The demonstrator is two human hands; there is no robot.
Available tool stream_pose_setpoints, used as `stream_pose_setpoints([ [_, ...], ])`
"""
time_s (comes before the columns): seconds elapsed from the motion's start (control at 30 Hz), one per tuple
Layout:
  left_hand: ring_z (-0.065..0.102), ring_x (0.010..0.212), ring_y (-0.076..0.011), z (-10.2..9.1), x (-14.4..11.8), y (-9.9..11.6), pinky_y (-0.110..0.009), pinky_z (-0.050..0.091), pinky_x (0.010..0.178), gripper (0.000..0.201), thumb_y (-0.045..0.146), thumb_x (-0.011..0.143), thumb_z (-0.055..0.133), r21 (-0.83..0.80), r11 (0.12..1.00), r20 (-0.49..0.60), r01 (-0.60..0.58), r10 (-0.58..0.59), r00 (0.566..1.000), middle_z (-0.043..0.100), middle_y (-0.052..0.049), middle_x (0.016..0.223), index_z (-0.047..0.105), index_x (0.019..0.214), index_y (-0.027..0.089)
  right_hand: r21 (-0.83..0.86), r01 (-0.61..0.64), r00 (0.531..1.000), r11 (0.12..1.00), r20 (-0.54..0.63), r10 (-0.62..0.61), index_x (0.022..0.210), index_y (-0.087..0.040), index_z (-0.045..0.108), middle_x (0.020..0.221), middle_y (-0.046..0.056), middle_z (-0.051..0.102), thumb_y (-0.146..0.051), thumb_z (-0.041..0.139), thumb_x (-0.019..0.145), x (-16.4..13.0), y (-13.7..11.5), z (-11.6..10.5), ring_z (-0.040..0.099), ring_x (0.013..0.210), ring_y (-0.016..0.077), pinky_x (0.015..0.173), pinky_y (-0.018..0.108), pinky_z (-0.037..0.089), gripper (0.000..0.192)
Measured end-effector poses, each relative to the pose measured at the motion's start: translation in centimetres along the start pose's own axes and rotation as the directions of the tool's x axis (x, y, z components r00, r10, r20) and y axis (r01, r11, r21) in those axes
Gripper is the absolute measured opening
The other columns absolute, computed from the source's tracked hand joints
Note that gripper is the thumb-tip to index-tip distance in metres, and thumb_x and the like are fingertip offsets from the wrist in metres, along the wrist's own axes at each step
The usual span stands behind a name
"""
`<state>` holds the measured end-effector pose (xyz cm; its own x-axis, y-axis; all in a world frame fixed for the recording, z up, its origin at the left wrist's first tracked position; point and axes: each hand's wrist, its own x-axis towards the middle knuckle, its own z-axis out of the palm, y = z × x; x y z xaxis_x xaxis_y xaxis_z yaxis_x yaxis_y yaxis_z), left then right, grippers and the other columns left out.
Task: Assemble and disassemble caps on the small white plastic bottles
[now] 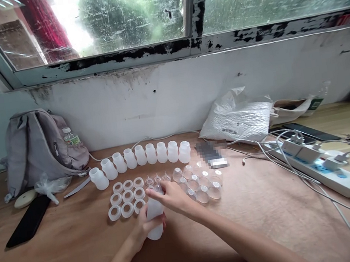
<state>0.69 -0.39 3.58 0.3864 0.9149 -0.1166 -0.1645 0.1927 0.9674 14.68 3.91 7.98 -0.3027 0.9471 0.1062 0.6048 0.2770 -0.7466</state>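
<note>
My left hand (145,228) grips a small translucent white bottle (155,220) tilted over the wooden table (80,244). My right hand (171,198) pinches a clear teat at the bottle's top (157,190). Behind them lies a row of several white bottles (139,156). Several white screw rings (126,197) lie to the left, a few clear teats (157,179) in the middle, and several clear domed caps (202,183) to the right.
A grey backpack (39,148) with a water bottle leans on the wall at left, a black phone (28,221) in front of it. A white plastic bag (241,117) lies at the back. A power strip (330,172) with chargers and cables lies at right.
</note>
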Motion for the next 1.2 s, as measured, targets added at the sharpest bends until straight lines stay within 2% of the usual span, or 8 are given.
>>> stream_pose_setpoints([
  [0.1, 0.053, 0.054, -0.0140, -0.2, -0.2, -0.1, -0.025, 0.039, 0.049, 0.017, 0.022, 0.064, 0.062, 0.000, 0.999, 0.070, 0.048, -0.047, 0.996, 0.056, -0.003, 0.064, 0.051, 0.074, 0.013, 0.055, 0.059, 0.997, 0.997, -0.058, -0.055, 0.057, -0.018, 0.040, 0.051, -0.004, 0.040, -0.053, 0.049, 0.073, -0.4, -0.2, 0.5, 0.034, 0.047, 0.0078, 0.044, 0.022, 0.023, 0.040],
  [0.2, 0.052, 0.050, -0.0129, -0.8, -0.3, -0.7, -0.023, 0.037, 0.045, 0.017, 0.019, 0.063, 0.057, -0.141, 0.986, 0.220, 0.092, -0.059, 0.974, 0.055, -0.002, 0.064, 0.051, 0.078, 0.013, 0.133, 0.114, 0.993, 0.985, -0.056, -0.108, 0.055, -0.018, 0.038, 0.049, -0.004, 0.038, -0.045, 0.050, 0.075, -0.7, -0.6, 0.5, 0.034, 0.046, 0.0070, 0.041, 0.021, 0.023, 0.036],
  [0.3, 0.053, 0.048, -0.0126, -1.5, -0.1, -1.4, -0.022, 0.036, 0.043, 0.026, 0.018, 0.059, 0.056, -0.235, 0.963, 0.309, 0.129, -0.052, 0.949, 0.054, -0.001, 0.064, 0.050, 0.084, 0.014, 0.186, 0.094, 0.995, 0.978, -0.027, -0.091, 0.055, -0.018, 0.037, 0.048, -0.004, 0.040, -0.044, 0.051, 0.074, -0.9, -0.9, 0.5, 0.038, 0.043, 0.0072, 0.038, 0.020, 0.024, 0.035],
  [0.7, 0.053, 0.047, -0.0129, -2.0, -0.2, -1.0, -0.024, 0.038, 0.044, 0.034, 0.020, 0.057, 0.055, -0.324, 0.908, 0.437, 0.265, -0.105, 0.893, 0.053, 0.000, 0.059, 0.052, 0.090, 0.014, 0.415, -0.038, 0.998, 0.909, 0.055, 0.017, 0.060, -0.019, 0.039, 0.047, -0.005, 0.041, -0.052, 0.054, 0.070, -1.0, -0.7, 1.4, 0.042, 0.036, 0.0073, 0.029, 0.018, 0.027, 0.038],
  [0.8, 0.053, 0.046, -0.0123, -2.3, -0.1, -1.5, -0.023, 0.038, 0.042, 0.037, 0.021, 0.055, 0.057, -0.382, 0.855, 0.536, 0.352, -0.105, 0.838, 0.053, 0.001, 0.058, 0.052, 0.090, 0.014, 0.485, -0.061, 0.994, 0.872, 0.112, 0.007, 0.065, -0.018, 0.043, 0.051, -0.005, 0.043, -0.051, 0.054, 0.070, -1.3, -1.2, 1.2, 0.042, 0.038, 0.0075, 0.031, 0.019, 0.029, 0.035],
  [0.93, 0.038, 0.026, -0.0094, -2.5, -0.2, -3.9, -0.021, 0.028, 0.030, 0.046, 0.051, 0.051, 0.061, -0.446, 0.696, 0.756, 0.563, -0.044, 0.654, 0.041, 0.006, 0.037, 0.051, 0.083, 0.020, 0.586, 0.071, 0.981, 0.807, 0.106, -0.163, 0.068, -0.018, 0.046, 0.058, -0.005, 0.041, -0.045, 0.059, 0.069, -2.0, -2.4, 0.5, 0.041, 0.051, 0.0077, 0.044, 0.019, 0.033, 0.030],
  [1.07, 0.039, 0.025, -0.0106, -2.8, -0.2, -5.2, -0.020, 0.027, 0.026, 0.050, 0.055, 0.046, 0.064, -0.523, 0.629, 0.762, 0.575, 0.043, 0.646, 0.041, 0.006, 0.034, 0.050, 0.082, 0.023, 0.684, 0.016, 0.950, 0.729, 0.218, -0.225, 0.091, -0.021, 0.047, 0.065, -0.005, 0.043, -0.041, 0.063, 0.068, -2.0, -2.7, -0.4, 0.040, 0.058, 0.0087, 0.052, 0.020, 0.033, 0.034],
  [1.2, 0.045, 0.030, -0.0109, -3.4, 0.0, -4.2, -0.019, 0.031, 0.027, 0.044, 0.047, 0.054, 0.061, -0.535, 0.623, 0.759, 0.570, 0.058, 0.648, 0.047, 0.004, 0.041, 0.051, 0.088, 0.020, 0.632, 0.012, 0.915, 0.775, 0.306, -0.263, 0.093, -0.021, 0.050, 0.073, -0.004, 0.045, -0.038, 0.065, 0.068, -1.1, -1.9, -1.6, 0.038, 0.060, 0.0082, 0.053, 0.020, 0.032, 0.034],
])
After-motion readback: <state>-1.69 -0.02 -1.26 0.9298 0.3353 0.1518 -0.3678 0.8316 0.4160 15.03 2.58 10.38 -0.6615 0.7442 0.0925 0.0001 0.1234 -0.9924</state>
